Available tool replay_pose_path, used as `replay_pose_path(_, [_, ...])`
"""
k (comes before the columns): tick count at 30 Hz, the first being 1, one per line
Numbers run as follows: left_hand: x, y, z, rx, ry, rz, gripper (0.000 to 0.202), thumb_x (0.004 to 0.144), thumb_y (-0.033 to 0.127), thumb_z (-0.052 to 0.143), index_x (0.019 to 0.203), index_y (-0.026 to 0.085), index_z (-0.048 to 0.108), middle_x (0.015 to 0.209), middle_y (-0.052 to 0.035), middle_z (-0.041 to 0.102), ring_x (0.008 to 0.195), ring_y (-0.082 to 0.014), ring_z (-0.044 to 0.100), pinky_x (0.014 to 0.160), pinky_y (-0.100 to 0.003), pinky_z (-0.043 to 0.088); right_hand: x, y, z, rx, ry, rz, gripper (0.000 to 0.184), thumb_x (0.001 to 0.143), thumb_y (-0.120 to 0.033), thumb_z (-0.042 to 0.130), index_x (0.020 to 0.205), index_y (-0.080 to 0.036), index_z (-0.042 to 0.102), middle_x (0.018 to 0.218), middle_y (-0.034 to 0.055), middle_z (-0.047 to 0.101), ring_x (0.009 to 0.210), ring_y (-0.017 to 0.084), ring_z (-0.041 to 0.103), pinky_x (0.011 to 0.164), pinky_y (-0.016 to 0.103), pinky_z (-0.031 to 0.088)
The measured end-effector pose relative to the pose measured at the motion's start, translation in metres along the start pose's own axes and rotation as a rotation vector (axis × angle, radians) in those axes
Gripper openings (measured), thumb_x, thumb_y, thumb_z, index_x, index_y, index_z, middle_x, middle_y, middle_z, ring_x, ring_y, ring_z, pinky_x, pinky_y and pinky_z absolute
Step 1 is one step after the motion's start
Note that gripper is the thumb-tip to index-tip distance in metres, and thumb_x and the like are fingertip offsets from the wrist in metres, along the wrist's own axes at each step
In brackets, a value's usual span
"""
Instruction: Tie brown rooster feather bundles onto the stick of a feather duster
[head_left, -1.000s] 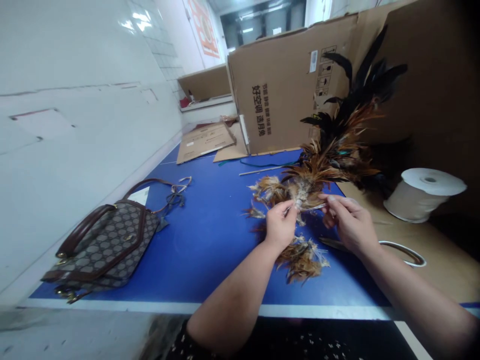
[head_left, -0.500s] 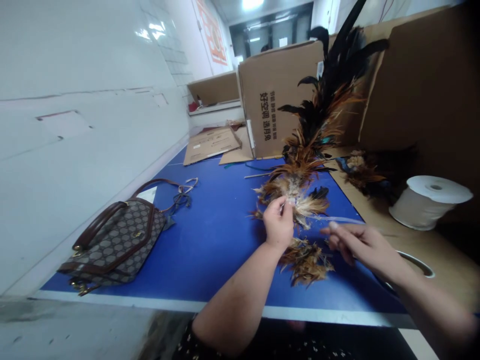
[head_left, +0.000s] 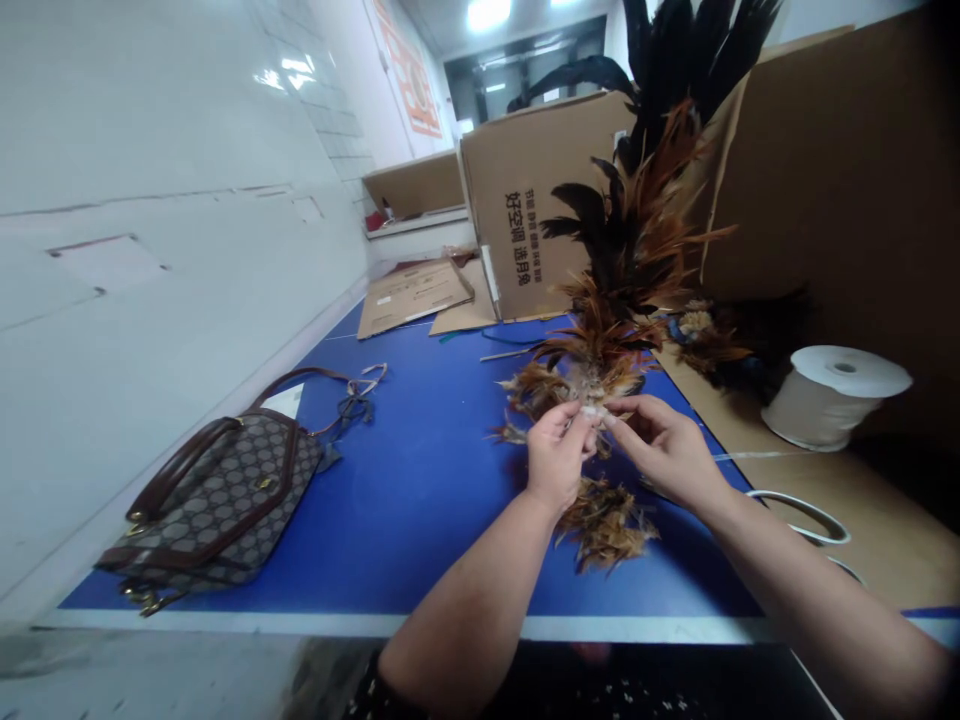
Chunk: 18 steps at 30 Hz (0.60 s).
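Head view, left: grey-and-brown patterned handbag [head_left: 225, 500] on blue tabletop [head_left: 412, 460].
Left hand [head_left: 556, 455]: gripping the base of a tall black-and-orange feather plume [head_left: 645, 235], held above the tabletop.
Binding: narrow white strip [head_left: 592, 411] at the base; wrapping seems in hand, next move calling for steady tension.
Right hand [head_left: 664, 445]: fingertips pinching the strip.
Far right: white cylindrical spool [head_left: 825, 400].

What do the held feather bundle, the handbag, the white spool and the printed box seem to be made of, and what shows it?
Feather bundle: feathers, soft-looking; frayed brown fringes, long black plumes.
Handbag: perhaps coated fabric, with leather or imitation trim; patterned panels, smooth brown handle.
Spool: probably plastic, though card is possible; smooth white rim.
Box: cardboard, matte; plain brown, printed face.
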<state>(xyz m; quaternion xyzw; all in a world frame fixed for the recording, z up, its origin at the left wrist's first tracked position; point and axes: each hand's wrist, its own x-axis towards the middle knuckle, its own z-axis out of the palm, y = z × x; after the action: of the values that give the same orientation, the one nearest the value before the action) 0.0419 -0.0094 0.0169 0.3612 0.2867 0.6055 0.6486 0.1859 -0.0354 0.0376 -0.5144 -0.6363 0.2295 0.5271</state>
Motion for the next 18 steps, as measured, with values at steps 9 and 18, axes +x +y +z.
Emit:
replay_pose_path(9, [0.001,-0.001,-0.001,-0.002,-0.009,-0.012,0.039,0.076,0.039,0.085,0.099,0.014,0.067,0.079,-0.0019,0.068,0.055,-0.0048,0.047,0.049,-0.018,0.032,0.0,-0.006,0.006,0.181,0.066,0.127,0.037,0.089,-0.054,0.072,0.101,-0.019,0.067,0.072,0.0025,0.063,0.06,0.015,0.054,0.057,0.028,0.045])
replay_pose_path(18, [0.002,-0.004,-0.001,0.012,-0.018,0.001,0.042,0.075,0.041,0.086,0.102,0.014,0.066,0.079,-0.0026,0.069,0.055,-0.0053,0.048,0.049,-0.019,0.032,0.002,-0.008,0.007,0.163,0.106,0.161,0.04,0.089,-0.058,0.07,0.085,-0.018,0.066,0.062,0.0016,0.06,0.052,0.013,0.05,0.05,0.026,0.04])
